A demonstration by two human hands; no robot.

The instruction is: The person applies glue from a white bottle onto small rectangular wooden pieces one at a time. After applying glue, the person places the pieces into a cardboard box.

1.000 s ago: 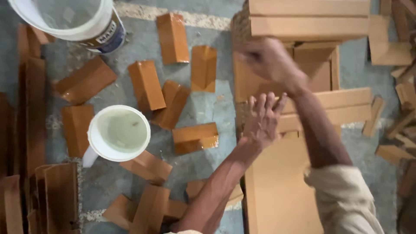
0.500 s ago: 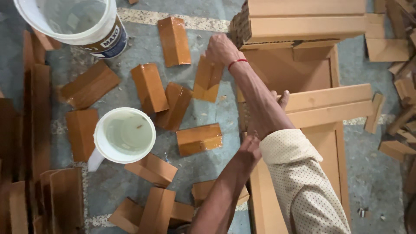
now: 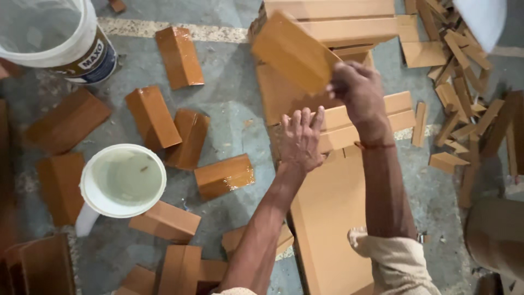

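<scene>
Right hand (image 3: 357, 95) lifted, fingers now gripping brown block (image 3: 292, 52); left hand (image 3: 300, 139) flat, released.

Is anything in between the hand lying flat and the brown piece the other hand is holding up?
Nothing visible. The left hand lies flat on the long wooden boards, and the right hand holds the brown wooden piece up just above it, only open air between.

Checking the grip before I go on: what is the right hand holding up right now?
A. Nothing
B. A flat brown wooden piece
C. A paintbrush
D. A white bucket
B: the right hand has its grip on a flat brown wooden piece raised above the board stack, while the left hand rests flat on the boards below.
</scene>
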